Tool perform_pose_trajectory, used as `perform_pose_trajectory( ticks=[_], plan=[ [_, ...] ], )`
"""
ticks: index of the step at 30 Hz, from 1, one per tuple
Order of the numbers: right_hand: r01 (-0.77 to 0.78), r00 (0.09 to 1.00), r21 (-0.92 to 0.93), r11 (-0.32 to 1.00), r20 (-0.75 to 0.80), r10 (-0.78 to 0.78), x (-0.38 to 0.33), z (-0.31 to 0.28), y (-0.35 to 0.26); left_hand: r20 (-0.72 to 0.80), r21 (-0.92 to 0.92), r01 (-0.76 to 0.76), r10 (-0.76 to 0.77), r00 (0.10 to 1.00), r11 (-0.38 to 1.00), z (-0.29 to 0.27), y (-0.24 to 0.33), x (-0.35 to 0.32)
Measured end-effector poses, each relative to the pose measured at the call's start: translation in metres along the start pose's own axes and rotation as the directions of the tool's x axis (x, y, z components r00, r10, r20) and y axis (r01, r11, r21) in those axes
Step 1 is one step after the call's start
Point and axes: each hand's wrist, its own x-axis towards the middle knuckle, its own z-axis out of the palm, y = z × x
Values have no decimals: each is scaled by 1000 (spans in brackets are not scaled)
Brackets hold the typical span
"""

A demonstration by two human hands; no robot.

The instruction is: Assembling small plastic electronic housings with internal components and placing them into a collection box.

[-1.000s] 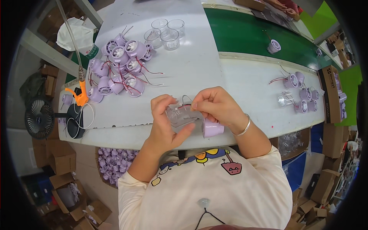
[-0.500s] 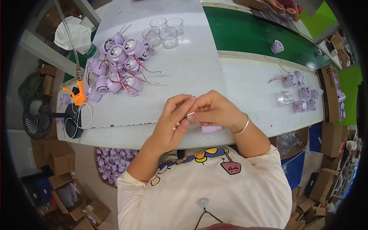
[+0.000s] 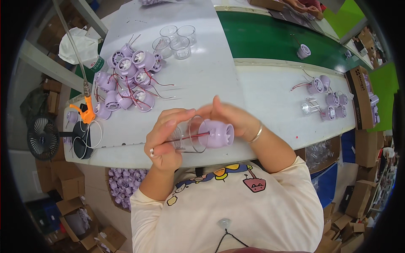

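My left hand (image 3: 162,137) is wrapped round a clear cup (image 3: 195,145) lying on its side above the table's near edge. At the cup's mouth sits a light purple fan housing (image 3: 217,135), its white blades facing right. A red wire runs from the housing into the cup. Behind the housing is my right hand (image 3: 236,118), fingers stretched out and thumb raised, slightly blurred. Whether its palm touches the housing I cannot tell. Ahead on the left lies a heap of similar purple housings (image 3: 125,65) with wires, beside several clear cups (image 3: 180,48).
An orange air gun (image 3: 87,113) hangs at the left near a black fan (image 3: 42,135). More housings (image 3: 315,86) and a clear cup (image 3: 310,106) lie right. Beyond is a green belt (image 3: 261,40) carrying one housing (image 3: 303,51). A co-worker's hands (image 3: 304,7) show at the far edge.
My hands have moved apart from a close pinch. The clear cup and purple housing, mostly hidden before, now show between them. My left hand has shifted left, and the view has tilted slightly.
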Motion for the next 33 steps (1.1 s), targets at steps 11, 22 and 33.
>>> perform_pose_trajectory(
  ticks=[11, 22, 33],
  plan=[
    [529, 637, -813, 243, 192, -746, -12, 26, -8, -189, 84, 316, -296, 936, 945, 8, 7, -14],
    [547, 680, -828, 124, 353, -642, -7, 28, 7, -316, -181, 434, -470, 824, 883, 30, -2, -22],
    [626, 700, -706, 331, 321, -639, -1, 29, 35, -288, -182, 350, -390, 874, 919, 40, 0, -26]
  ],
)
